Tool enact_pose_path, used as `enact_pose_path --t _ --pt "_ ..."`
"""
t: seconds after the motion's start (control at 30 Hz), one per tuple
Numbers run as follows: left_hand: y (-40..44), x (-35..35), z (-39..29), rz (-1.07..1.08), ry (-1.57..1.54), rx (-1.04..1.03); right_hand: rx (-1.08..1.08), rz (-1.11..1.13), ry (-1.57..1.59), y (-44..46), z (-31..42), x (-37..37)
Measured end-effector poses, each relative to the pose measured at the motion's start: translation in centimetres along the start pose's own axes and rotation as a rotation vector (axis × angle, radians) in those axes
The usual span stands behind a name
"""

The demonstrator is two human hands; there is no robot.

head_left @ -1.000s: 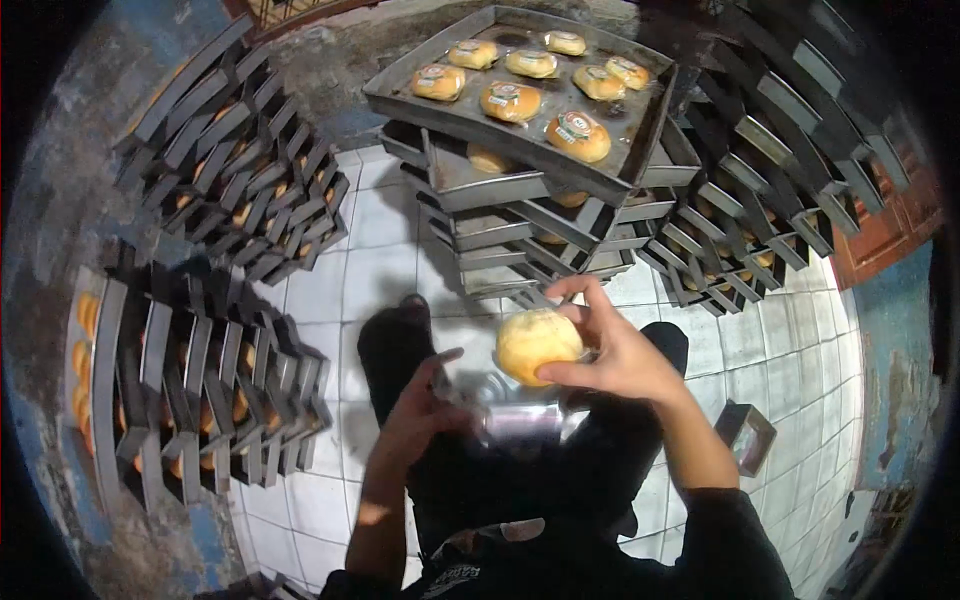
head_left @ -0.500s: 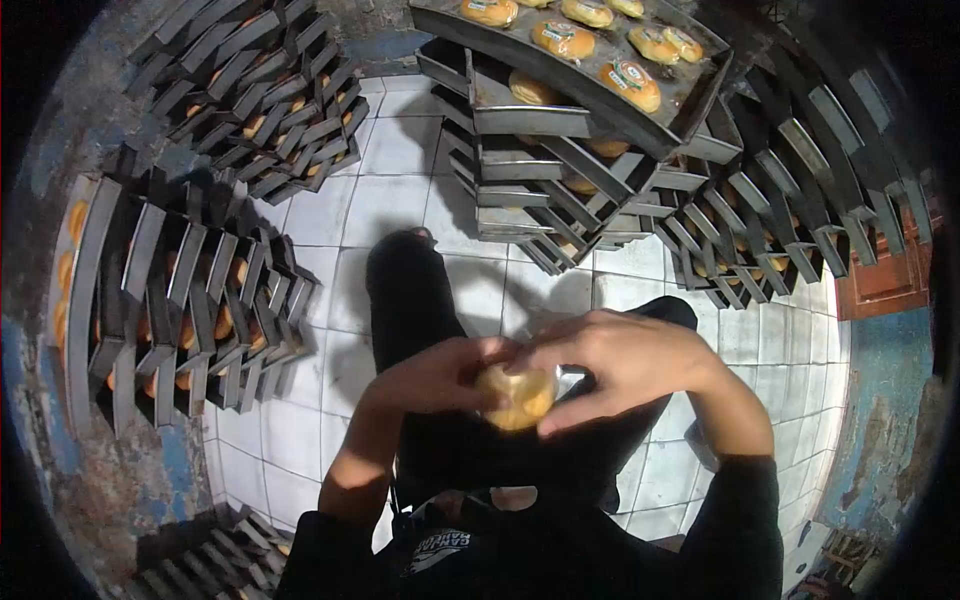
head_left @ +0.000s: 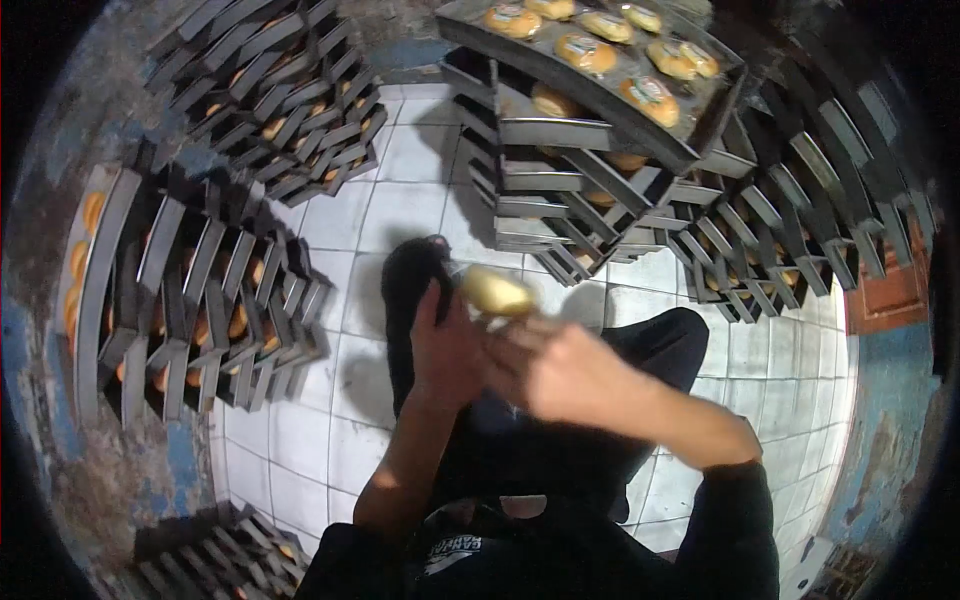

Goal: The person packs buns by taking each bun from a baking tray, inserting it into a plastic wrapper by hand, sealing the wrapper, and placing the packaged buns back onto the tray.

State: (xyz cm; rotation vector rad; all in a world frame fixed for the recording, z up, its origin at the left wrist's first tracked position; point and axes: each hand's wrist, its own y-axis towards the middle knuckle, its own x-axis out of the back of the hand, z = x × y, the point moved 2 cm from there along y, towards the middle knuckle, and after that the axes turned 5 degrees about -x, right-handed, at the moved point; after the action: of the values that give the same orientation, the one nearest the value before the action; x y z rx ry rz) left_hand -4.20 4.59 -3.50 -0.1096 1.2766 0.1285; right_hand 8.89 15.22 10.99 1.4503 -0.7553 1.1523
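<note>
A yellow bread bun [head_left: 498,292], blurred by motion and apparently in clear plastic, is held up in front of my knees. My left hand [head_left: 445,350] grips it from below and to the left, thumb pointing up. Just right of that, my right hand [head_left: 570,375] has its fingers bent together at the plastic under the bun. The two hands touch or overlap, and their fingertips are partly hidden and smeared.
Ahead, a metal tray [head_left: 690,135] with several wrapped, labelled buns [head_left: 650,100] tops a stack of trays. More stacked bun trays stand at left [head_left: 190,300], far left [head_left: 280,110] and right [head_left: 780,210]. White floor tiles [head_left: 385,215] lie between them.
The bun has moved up and away from my lap, tipping over. My left hand has turned thumb-up, and my right hand has swung left, its fingers closing in below the bun.
</note>
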Motion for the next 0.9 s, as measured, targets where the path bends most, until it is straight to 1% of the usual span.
enact_pose_path --t 0.03,0.07,0.1,0.13,0.17,0.2,0.23,0.27,0.33,0.37,0.43,0.47,0.53,0.57,0.63,0.67,0.73,0.77,0.8,0.83,0.87,0.9 --pt "0.8 -0.5 -0.4 0.055 0.154 -0.097 -0.049 0.009 0.131 -0.2 1.1 -0.6" --pt "1.2 -1.1 -0.8 0.111 0.306 -0.2 -0.111 0.126 0.316 -0.7 1.6 -0.5" --pt "1.0 -2.9 -0.4 -0.021 0.281 -0.304 -0.176 0.191 0.449 -0.1 1.6 -0.1" --pt "0.9 -3.5 -0.4 -0.015 0.268 -0.334 -0.244 0.262 0.578 0.4 1.5 0.1" --pt "0.9 -3.9 -0.5 0.011 0.309 -0.349 -0.221 0.278 0.578 0.6 1.5 -0.1" --pt "0.8 -4.4 -0.4 0.033 0.353 -0.358 -0.319 0.208 0.578 0.6 1.3 -0.4" --pt "1.0 -5.1 0.0 0.046 0.41 -0.408 -0.419 0.133 0.576 0.6 1.2 -0.6" --pt "1.2 -5.3 0.2 0.052 0.409 -0.422 -0.406 0.139 0.574 0.6 1.4 -1.0" --pt "1.4 -5.5 0.2 -0.006 0.517 -0.48 -0.431 0.037 0.48 0.6 1.8 -1.8" --pt "1.3 -5.6 0.2 -0.006 0.513 -0.487 -0.426 0.042 0.481 0.7 1.9 -2.2" --pt "1.4 -5.6 0.2 -0.057 0.492 -0.504 -0.395 -0.023 0.474 0.8 2.0 -2.6" --pt "1.5 -5.5 0.1 -0.057 0.49 -0.504 -0.395 -0.021 0.474 0.5 1.9 -3.1" --pt "1.4 -5.5 -0.3 -0.09 0.53 -0.542 -0.295 0.05 0.51 -0.2 2.3 -3.9" --pt "1.2 -5.4 -0.6 -0.092 0.532 -0.541 -0.297 0.049 0.512 -0.6 2.5 -3.8" --pt "0.8 -5.1 -1.5 -0.111 0.578 -0.517 -0.223 0.252 0.977 -0.9 3.1 -3.4" --pt "0.3 -5.1 -2.1 -0.113 0.585 -0.521 -0.121 0.324 1.239 -1.0 3.1 -2.4" --pt "-1.0 -5.5 -3.4 -0.098 0.511 -0.544 -0.164 0.529 1.323 -1.1 1.8 -0.2" --pt "-1.6 -5.4 -4.1 -0.086 0.477 -0.528 -0.322 0.299 1.328 -1.7 1.0 0.2" --pt "-2.1 -5.6 -4.2 -0.088 0.487 -0.532 -0.444 0.091 1.052 -1.6 0.1 -0.2" --pt "-2.4 -5.7 -4.1 -0.064 0.497 -0.516 -0.486 -0.057 0.795 -0.2 -0.2 -0.9" --pt "-2.9 -5.7 -3.8 -0.045 0.506 -0.494 -0.53 -0.199 0.534 1.5 -0.2 -1.8" --pt "-3.4 -6.0 -3.2 0.059 0.424 -0.406 -0.544 -0.206 0.538 2.2 -0.1 -3.0"
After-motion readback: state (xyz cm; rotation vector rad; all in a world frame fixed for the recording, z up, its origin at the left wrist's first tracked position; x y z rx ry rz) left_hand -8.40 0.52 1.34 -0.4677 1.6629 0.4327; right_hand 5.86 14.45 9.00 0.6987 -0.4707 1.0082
